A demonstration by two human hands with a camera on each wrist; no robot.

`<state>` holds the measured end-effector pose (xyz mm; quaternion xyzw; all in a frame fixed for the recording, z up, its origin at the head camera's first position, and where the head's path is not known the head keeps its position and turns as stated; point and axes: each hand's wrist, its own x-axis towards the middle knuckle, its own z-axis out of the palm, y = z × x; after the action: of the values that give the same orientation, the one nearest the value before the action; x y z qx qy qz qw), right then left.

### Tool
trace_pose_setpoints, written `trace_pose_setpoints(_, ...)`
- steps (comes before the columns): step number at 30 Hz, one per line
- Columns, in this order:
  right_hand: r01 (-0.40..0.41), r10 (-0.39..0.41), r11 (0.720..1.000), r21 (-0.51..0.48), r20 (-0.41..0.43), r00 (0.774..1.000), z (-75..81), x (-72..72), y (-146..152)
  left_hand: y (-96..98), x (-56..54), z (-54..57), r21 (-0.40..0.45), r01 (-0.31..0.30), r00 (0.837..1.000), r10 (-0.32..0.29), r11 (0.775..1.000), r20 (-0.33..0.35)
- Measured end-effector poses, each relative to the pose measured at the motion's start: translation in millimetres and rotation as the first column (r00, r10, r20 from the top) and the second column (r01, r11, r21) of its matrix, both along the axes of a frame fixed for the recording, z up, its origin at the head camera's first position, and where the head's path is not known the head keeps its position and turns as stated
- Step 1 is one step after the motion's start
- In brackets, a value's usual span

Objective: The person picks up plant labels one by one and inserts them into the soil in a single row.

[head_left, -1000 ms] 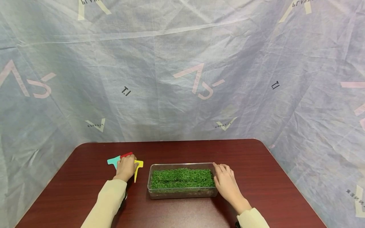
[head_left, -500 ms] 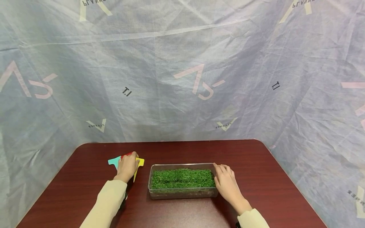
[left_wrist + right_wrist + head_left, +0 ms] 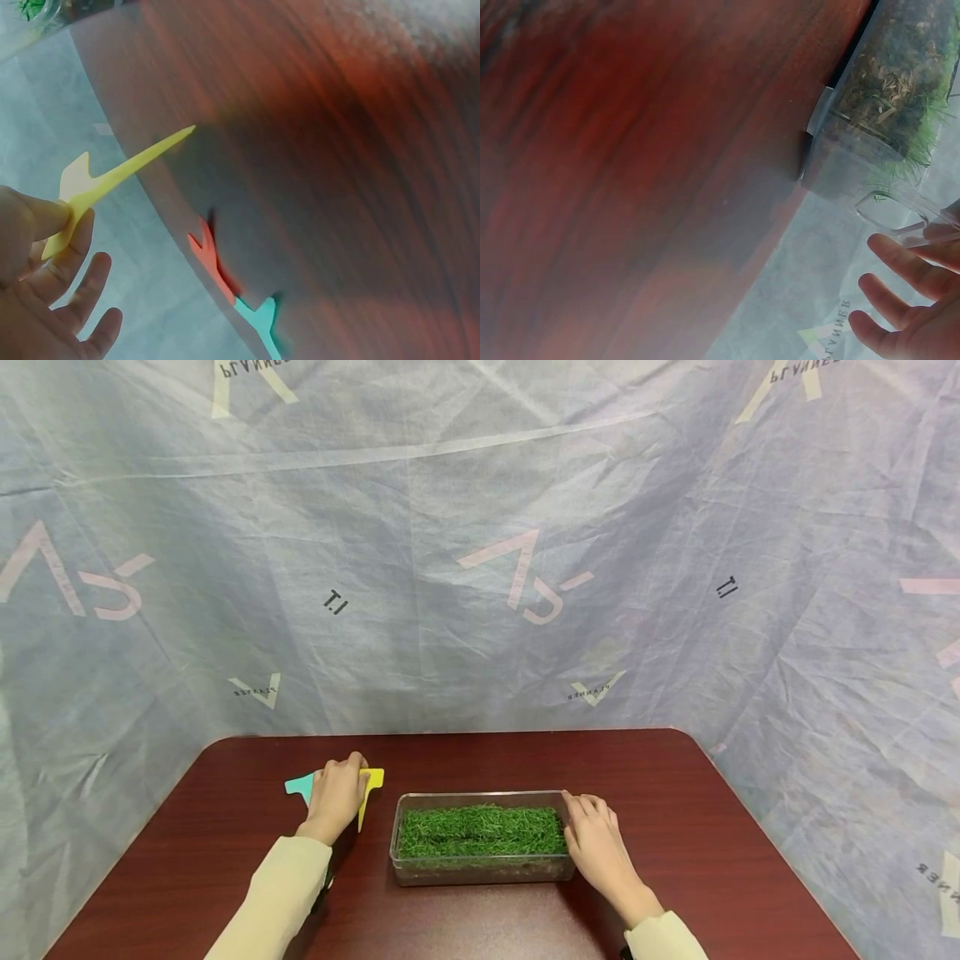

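Holding a yellow T-shaped tag (image 3: pixel 109 180) above the left side of a dark red worktop (image 3: pixel 525 760), a person's left hand (image 3: pixel 337 793) pinches the head of the tag between thumb and index finger, the other fingers loosely spread. The tag appears raised off the surface, its pointed stem slanting down and toward the person, so its long axis runs roughly from far to near. Close by, a red tag (image 3: pixel 210 259) and a turquoise tag (image 3: pixel 262 321) lie on the worktop, seeming to meet in the left wrist view; the left hand hides the red one from the head camera.

The relation that looks to matter most is sideways: a clear tray (image 3: pixel 480 870) filled with green grass (image 3: pixel 480 831) sits to the right of the yellow tag and slightly closer to the person, its long axis running left to right, across the tag's own. The left hand is near the tray's left end but apart from it. The right hand (image 3: pixel 600 843), well apart from the tag, rests at the tray's right end, fingertips at the rim and at least three fingers loosely extended; whether thumb and index finger pinch the wall, one cannot tell. Behind the worktop hangs a printed grey-blue cloth (image 3: pixel 412 568)
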<state>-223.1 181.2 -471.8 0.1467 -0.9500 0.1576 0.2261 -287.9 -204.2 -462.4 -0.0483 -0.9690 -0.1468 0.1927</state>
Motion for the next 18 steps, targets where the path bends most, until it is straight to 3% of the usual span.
trace_pose_setpoints(11, 0.000, 0.001, 1.000, 0.014, -0.022, 1.000, 0.4, -0.5, 0.1, 3.7, 1.1, 7.3, 0.016, 0.038, 0.993, -0.036, 0.999, -0.116)
trace_pose_setpoints(18, -0.010, 0.010, 1.000, -0.004, -0.018, 1.000, 0.5, 0.1, 0.7, 9.8, 1.4, 17.2, 0.037, 0.058, 0.988, -0.052, 0.998, -0.144)
